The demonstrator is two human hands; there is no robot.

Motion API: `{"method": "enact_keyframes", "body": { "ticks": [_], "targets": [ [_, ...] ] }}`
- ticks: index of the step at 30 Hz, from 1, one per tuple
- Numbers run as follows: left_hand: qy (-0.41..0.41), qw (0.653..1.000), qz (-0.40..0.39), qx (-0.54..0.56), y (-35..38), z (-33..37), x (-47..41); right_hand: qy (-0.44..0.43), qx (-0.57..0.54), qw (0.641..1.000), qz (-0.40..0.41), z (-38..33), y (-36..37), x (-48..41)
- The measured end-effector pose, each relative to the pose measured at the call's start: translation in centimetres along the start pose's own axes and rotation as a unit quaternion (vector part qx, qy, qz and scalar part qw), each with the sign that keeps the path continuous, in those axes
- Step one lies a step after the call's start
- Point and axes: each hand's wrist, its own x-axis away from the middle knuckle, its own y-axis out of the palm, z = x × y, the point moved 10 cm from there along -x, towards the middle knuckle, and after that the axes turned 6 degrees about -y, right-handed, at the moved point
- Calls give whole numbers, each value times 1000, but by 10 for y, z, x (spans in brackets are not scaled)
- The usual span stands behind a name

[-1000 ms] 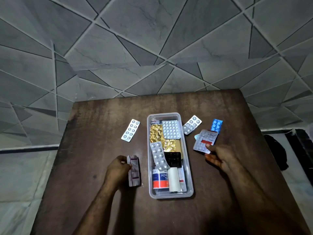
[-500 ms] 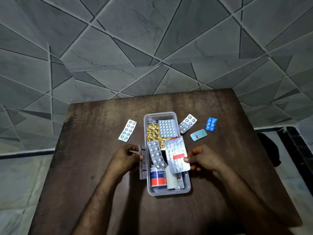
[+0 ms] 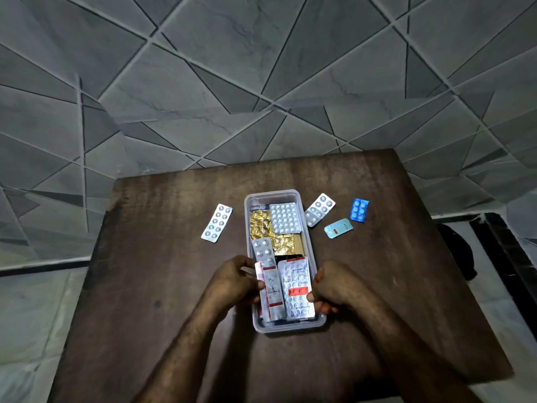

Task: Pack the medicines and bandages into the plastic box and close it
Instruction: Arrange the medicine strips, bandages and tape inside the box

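Both hands are over the near end of the plastic box (image 3: 302, 199). The left hand (image 3: 232, 282) grips a narrow strip with red-edged print (image 3: 271, 292) by its left edge, fingers curled around it; the right hand (image 3: 334, 286) pinches a wider silver blister sheet with a red label patch (image 3: 297, 289) at its right edge. The two lie side by side, touching, over the box's near half (whether they already rest on the contents or are held just above cannot be told).

The box is clear, rectangular with rounded corners, lidless, standing at the middle of the table (image 3: 162, 286) with its long sides running from near edge to far edge. Inside, toward the far end, a square silver sheet of white tablets (image 3: 285, 217) lies partly over crumpled gold foil strips (image 3: 263, 226); a slim silver strip (image 3: 263, 249) slants at the left wall, its near end covered by the held strip. Whatever lies beneath the held packs is hidden.

On the table left of the box lies a silver ten-tablet strip (image 3: 217, 223). Right of the box sit another silver strip (image 3: 319, 209), touching the box's wall, a small teal sachet (image 3: 338, 227) and a blue blister pack (image 3: 359, 210) nearer the right edge. Print on every pack is too small to read.
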Motion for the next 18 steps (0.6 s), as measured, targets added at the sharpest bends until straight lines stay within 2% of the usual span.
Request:
{"method": "enact_keyframes", "body": {
  "ticks": [5,9,14,18],
  "targets": [
    [25,984,76,-162,4,1,-8,23,14,999,32,-2,-4,4],
    [39,964,110,-237,7,9,-6,25,61,996,56,-6,-10,4],
    [49,958,130,-249,6,12,-7,-3,74,995,74,-13,-24,5],
    [75,978,142,-131,-7,19,-10,-20,6,994,105,-4,-49,-5]
  ]
}}
